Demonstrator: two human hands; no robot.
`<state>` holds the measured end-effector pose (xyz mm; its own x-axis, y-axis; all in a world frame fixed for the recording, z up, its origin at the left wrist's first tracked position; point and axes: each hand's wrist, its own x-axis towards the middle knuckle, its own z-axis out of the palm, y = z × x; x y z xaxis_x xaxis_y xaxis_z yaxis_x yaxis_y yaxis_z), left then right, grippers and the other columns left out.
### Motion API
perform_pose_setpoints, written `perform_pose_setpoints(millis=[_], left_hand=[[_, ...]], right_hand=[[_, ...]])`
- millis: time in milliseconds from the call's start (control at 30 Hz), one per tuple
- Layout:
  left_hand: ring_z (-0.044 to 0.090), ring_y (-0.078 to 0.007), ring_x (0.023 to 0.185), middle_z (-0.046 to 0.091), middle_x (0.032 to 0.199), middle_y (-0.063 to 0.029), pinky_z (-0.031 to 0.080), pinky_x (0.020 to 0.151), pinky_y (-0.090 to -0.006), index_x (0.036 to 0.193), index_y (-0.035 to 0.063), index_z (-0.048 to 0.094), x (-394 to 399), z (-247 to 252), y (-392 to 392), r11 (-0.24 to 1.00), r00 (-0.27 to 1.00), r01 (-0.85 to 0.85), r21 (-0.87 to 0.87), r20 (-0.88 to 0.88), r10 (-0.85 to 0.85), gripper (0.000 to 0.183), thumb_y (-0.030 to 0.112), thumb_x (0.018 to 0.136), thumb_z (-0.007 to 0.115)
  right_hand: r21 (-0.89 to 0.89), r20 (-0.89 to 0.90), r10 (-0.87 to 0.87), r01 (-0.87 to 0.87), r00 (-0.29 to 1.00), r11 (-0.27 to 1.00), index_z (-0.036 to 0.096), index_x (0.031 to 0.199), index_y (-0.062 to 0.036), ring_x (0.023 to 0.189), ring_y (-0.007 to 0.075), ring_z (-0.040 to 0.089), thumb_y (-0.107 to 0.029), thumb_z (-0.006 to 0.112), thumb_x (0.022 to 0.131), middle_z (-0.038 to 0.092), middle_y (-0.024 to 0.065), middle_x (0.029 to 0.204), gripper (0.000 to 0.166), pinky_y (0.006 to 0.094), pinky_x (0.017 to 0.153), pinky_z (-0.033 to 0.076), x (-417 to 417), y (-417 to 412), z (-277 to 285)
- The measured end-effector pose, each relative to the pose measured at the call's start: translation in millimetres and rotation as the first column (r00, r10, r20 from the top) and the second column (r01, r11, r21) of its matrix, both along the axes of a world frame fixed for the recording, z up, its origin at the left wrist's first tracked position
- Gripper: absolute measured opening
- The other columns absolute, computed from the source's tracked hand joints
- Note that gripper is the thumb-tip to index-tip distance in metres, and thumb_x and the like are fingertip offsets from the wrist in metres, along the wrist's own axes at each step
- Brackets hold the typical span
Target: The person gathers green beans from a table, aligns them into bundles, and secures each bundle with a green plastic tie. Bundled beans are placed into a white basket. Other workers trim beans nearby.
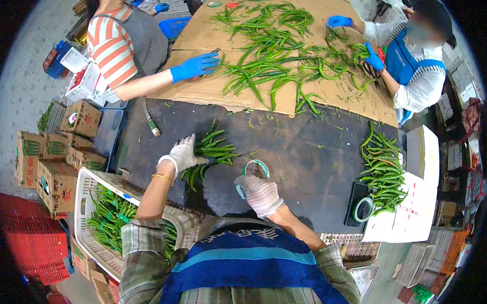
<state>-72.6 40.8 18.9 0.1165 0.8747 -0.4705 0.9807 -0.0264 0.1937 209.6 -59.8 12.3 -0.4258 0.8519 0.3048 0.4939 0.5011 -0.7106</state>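
Observation:
My left hand (pixel 183 155), in a white work glove, grips a small bunch of long green chili peppers (pixel 216 148) on the dark tabletop (pixel 304 178). The peppers fan out to the right of the fingers, and a few curl down below the hand. My right hand (pixel 263 194), in a striped knit glove, is closed on a roll of green tape (pixel 263 166). The lower part of that roll is hidden by the fingers. A gap of bare table separates the roll from the bunch.
A curved knife (pixel 151 122) lies left. Loose peppers (pixel 264 67) cover cardboard (pixel 197 89) where coworkers' blue-gloved hands (pixel 196 67) (pixel 373 58) work. A pepper pile (pixel 383 171), phone (pixel 353 196) and second tape roll (pixel 364 210) are right. A white crate (pixel 81 206) holds tied peppers.

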Motion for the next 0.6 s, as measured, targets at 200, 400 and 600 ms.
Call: perform_pose_setpoints(millis=[200, 400, 600], left_hand=[[0.043, -0.0382, 0.125, 0.041, 0.137, -0.0239, 0.035, 0.105, -0.0460, 0.141, -0.0033, 0.028, 32.4, -0.8, -23.0, 0.995, 0.964, 0.071, 0.071, -0.260, -0.050, 0.106, 0.043, 0.062, 0.081], [0.051, -0.0361, 0.113, 0.051, 0.120, -0.0188, 0.041, 0.096, -0.0453, 0.129, 0.0009, 0.043, 38.4, -18.6, -34.5, 0.952, 0.961, -0.171, 0.254, -0.168, 0.218, 0.080, 0.036, 0.066, 0.076], [0.047, -0.0313, 0.117, 0.050, 0.122, -0.0147, 0.036, 0.101, -0.0435, 0.134, 0.0049, 0.042, 40.4, -28.5, -55.9, 0.938, 0.961, 0.065, 0.340, -0.273, 0.033, 0.081, 0.034, 0.066, 0.077]], right_hand=[[-0.100, 0.021, -0.003, 0.005, 1.000, 0.995, 0.063, 0.100, -0.0120, 0.075, 0.0347, 0.064, -0.007, 0.050, 0.084, 0.065, 0.0145, 0.085, 0.022, 0.0437, 0.061, 0.051, -4.2, -4.0, -8.6], [-0.038, 0.018, -0.046, 0.047, 0.999, 0.998, 0.066, 0.099, -0.0150, 0.069, 0.0303, 0.064, -0.005, 0.053, 0.083, 0.065, 0.0125, 0.079, 0.023, 0.0403, 0.057, 0.050, -7.4, -7.3, -13.2], [-0.155, 0.054, -0.026, 0.034, 0.998, 0.987, 0.066, 0.102, -0.0173, 0.075, 0.0328, 0.065, -0.011, 0.047, 0.087, 0.066, 0.0121, 0.085, 0.024, 0.0420, 0.063, 0.052, -8.7, -9.8, -14.6]])
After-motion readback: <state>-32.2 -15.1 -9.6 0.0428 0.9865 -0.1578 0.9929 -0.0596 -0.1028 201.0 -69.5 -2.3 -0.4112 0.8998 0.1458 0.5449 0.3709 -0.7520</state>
